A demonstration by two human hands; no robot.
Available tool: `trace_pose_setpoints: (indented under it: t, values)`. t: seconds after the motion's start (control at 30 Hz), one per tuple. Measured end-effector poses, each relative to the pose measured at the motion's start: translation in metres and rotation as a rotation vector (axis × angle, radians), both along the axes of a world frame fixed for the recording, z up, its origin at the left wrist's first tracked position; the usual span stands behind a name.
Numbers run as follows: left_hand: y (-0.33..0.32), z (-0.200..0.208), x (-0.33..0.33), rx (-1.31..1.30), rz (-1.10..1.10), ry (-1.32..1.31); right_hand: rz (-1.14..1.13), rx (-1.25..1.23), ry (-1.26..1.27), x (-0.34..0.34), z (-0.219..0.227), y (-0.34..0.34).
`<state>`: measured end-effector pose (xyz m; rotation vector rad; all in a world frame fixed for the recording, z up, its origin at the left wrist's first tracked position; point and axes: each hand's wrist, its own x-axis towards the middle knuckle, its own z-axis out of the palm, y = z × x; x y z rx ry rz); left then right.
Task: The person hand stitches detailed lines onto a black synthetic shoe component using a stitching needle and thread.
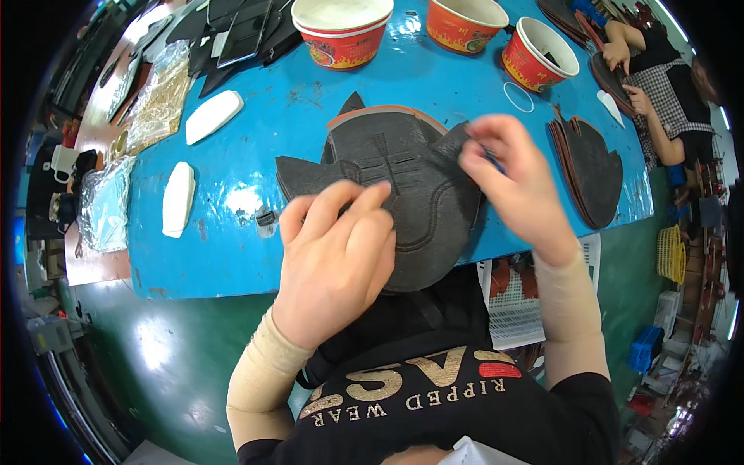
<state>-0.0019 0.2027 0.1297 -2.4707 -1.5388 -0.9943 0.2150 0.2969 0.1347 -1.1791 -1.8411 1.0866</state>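
Observation:
A stack of black leather shoe-upper pieces (415, 263) with stitched lines and an orange-brown edge lies before me at the table's front edge. My left hand (337, 252) is over its left part, fingers curled and fingertips pinched together; whatever they hold, if anything, does not show. At the upper right corner of the pieces, my right hand (515, 174) is closed round a small dark-blue object (492, 160), mostly hidden by the fingers. Its fingertips are beside the pointed black tip there. To the right stands another bundle of black leather uppers (597, 174).
Paper bowls (341, 43) line the back of the blue table (256, 155). Two white shaped pieces (178, 200) and plastic bags (106, 203) lie on the left, near a phone (246, 31). A co-worker's hands (618, 54) handle leather pieces at the far right.

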Motion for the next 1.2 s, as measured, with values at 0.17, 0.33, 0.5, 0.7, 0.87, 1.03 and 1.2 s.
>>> trace_pose_setpoints:
  t: [0.17,0.33,0.5,0.7,0.87,1.03,1.2]
  values:
    - [-0.038,-0.011,-0.017,-0.092,-0.043,-0.422,-0.175,-0.494,-0.094,0.089,0.017,-0.042]
    - [-0.051,-0.019,-0.02,-0.321,-0.091,-0.962,-0.351,-0.046,-0.634,0.117,-0.016,-0.055]
    - [-0.048,-0.015,-0.018,-0.415,-0.218,-1.349,-0.398,0.24,-0.597,0.099,-0.035,-0.031]
    - [-0.047,-0.011,-0.012,-0.427,-0.221,-1.342,-0.383,0.651,-0.93,0.092,-0.05,-0.015]
    - [-0.046,-0.018,-0.002,-0.503,-0.202,-1.505,-0.145,0.231,-0.05,0.003,0.004,-0.054]
    - [-0.043,-0.019,-0.002,-0.503,-0.23,-1.433,0.285,0.086,0.112,-0.05,0.02,-0.074]
    - [-0.045,-0.026,0.001,-0.446,-0.217,-1.375,0.246,0.033,0.239,-0.052,-0.002,-0.075]
